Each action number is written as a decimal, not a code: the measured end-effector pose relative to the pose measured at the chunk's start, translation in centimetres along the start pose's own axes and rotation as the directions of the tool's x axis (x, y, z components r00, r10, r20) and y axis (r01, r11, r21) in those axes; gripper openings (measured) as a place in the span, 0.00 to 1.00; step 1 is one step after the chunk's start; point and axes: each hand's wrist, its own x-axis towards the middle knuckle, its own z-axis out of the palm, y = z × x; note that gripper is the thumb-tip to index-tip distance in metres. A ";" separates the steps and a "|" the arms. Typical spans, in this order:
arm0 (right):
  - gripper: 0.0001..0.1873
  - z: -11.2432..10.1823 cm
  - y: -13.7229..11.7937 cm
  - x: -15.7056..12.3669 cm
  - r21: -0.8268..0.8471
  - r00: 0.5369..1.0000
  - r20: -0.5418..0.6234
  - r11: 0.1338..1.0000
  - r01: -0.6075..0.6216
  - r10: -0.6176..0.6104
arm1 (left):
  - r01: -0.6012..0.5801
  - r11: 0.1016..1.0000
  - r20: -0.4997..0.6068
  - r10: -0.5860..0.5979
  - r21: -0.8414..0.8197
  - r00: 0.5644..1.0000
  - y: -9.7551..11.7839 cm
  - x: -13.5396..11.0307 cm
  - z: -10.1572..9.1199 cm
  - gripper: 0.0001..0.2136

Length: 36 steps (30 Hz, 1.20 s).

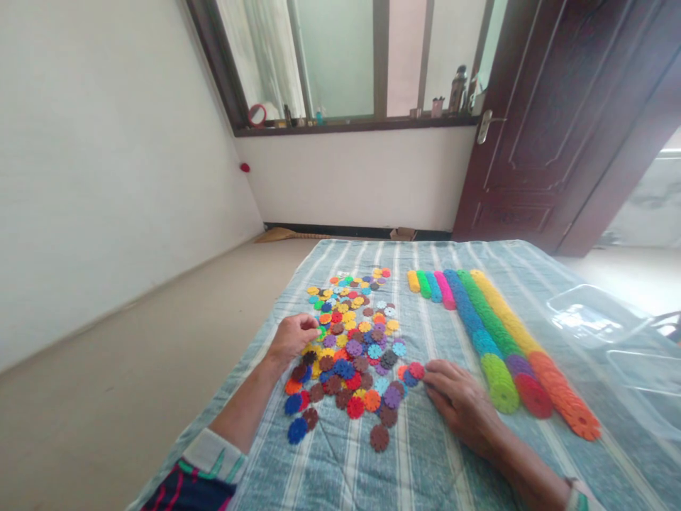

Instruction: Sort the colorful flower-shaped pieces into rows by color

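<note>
"Discs [354, 348] on that striped cloth [340, 490]: how far along?"

"Rows [485, 312] grouped by colour, right of centre, look done; the mixed pile [345, 369] mid-frame seems unsorted."

"And the hands?"

"Left hand [291, 337]: pinching a green disc [320, 332] at the pile's left edge. Right hand [462, 397]: loosely curled beside a red disc [416, 370]; whether gripping, I can't tell."

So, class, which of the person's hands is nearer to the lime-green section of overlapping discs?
Right. The right hand lies just left of the lime-green section; the left hand is farther off, at the left edge of the scattered discs.
</note>
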 end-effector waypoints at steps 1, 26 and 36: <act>0.12 -0.1 -0.2 0.1 0.004 1.000 0.006 1.000 -0.002 0.002 | -0.012 1.000 0.005 0.012 -0.010 1.000 0.4 0.2 0.2 0.09; 0.07 -0.4 -0.9 1.7 0.064 0.997 0.024 0.995 -0.075 0.073 | -0.322 0.940 0.159 0.302 0.117 0.940 12.5 11.3 23.3 0.07; 0.07 -0.4 -0.9 1.7 0.068 0.997 0.009 0.995 -0.074 0.074 | -0.410 0.880 0.172 0.377 0.239 0.910 12.9 10.7 23.2 0.09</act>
